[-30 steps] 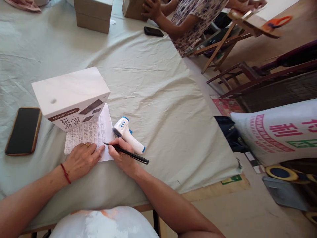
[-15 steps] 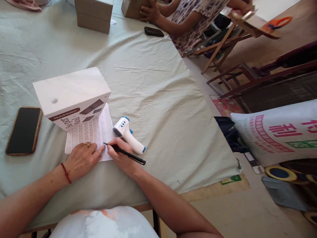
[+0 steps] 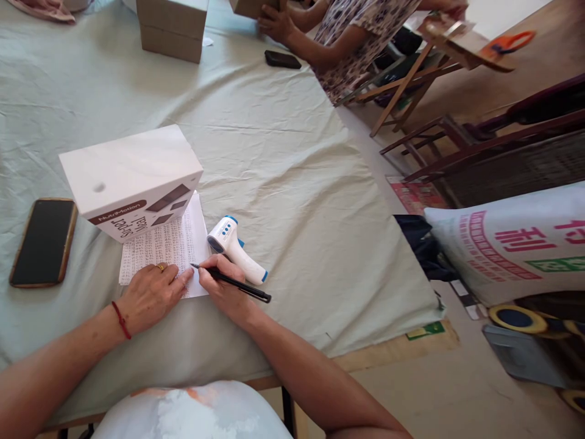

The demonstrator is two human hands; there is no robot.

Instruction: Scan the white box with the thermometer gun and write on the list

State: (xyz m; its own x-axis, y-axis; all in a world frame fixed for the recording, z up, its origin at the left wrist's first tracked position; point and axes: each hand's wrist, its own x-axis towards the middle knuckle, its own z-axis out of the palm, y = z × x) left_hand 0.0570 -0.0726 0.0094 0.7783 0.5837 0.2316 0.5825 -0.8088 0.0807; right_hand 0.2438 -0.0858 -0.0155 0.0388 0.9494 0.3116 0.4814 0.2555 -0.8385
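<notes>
On the pale green cloth-covered surface (image 3: 297, 195), a white rectangular cardboard box (image 3: 132, 167) partly hides closely written white paper (image 3: 158, 249) near the front edge; the left hand (image 3: 153, 296) lies flat on this paper, the right hand (image 3: 228, 299) pinches a slim black pen (image 3: 247, 288), tip at the paper.

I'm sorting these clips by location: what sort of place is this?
Perhaps a home or small informal workroom; the picture doesn't settle which. Signs: a wrinkled tablecloth, a brown cardboard box on it, and a printed sack off to the right.
</notes>
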